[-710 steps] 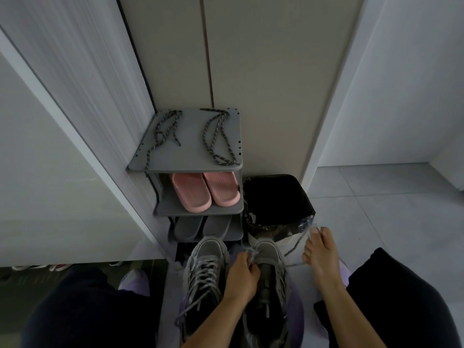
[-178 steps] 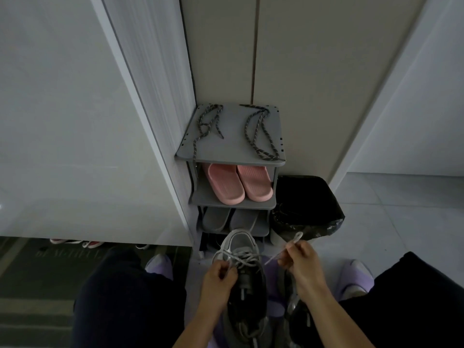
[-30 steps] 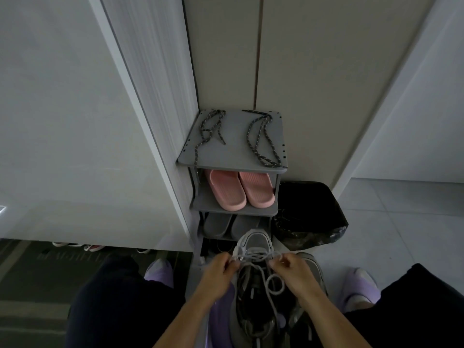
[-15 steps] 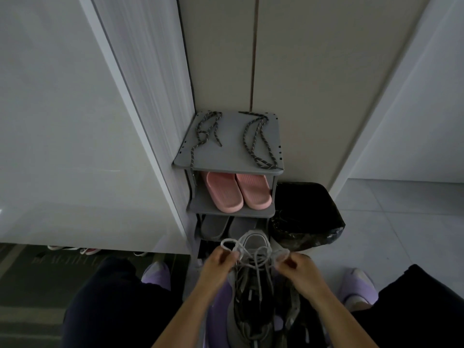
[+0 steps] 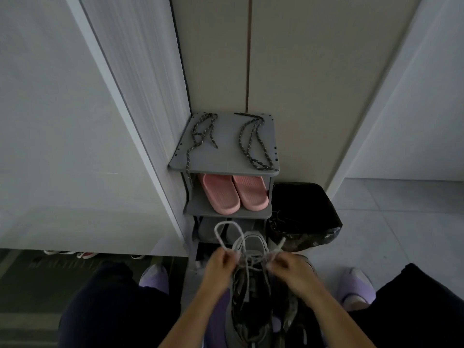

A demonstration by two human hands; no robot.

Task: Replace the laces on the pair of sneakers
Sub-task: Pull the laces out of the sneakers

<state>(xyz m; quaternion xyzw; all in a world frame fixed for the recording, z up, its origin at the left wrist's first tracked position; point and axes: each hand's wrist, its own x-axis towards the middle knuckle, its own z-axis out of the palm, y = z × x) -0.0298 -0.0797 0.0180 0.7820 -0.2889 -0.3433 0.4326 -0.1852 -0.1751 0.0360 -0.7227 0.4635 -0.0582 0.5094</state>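
Head cam, tile flr, rack, dark laces

A person bent over a grey mesh sneaker on the floor. The left-hand grip pinched a loop of white cord lace, and the right-hand grip pinched another stretch of the same lace, both above the shoe's throat. Behind stood a grey tiered plastic shoe rack in a corner. On its top shelf lay one dark speckled rope lace, trailing over the front edge, and a second speckled rope lace well apart from it. Pink rubber slides sat on the middle shelf. A black bag-lined bin stood just right of the rack.
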